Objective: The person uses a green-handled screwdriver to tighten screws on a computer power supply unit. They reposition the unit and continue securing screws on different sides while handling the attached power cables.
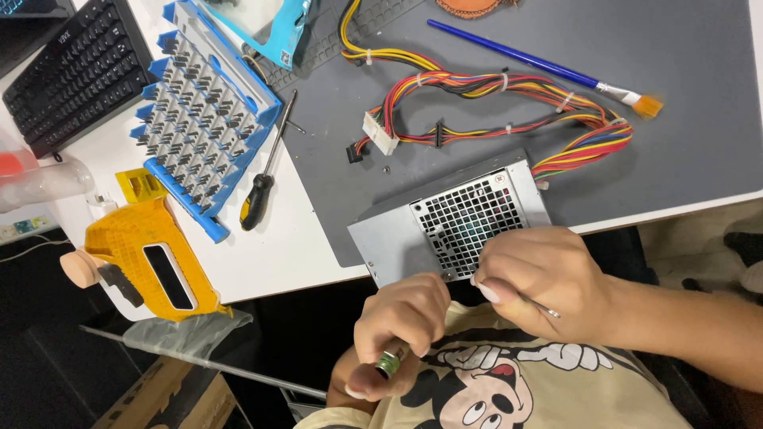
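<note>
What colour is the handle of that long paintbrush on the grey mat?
Blue; the paintbrush has orange bristles, seen in the head view.

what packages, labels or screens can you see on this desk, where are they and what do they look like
Blister pack: top middle, behind the bit rack; clear plastic on a light blue card.
Label: small white sticker with a red mark, top corner of the grey power supply.
Yellow device: left table edge; a dark rounded rectangular window, maybe a screen, unlit.
Cardboard box: below the table, brown, partly seen.

Left hand (401,322) curled in a fist, right hand (548,278) pinched beside it, both near the chest.
</note>
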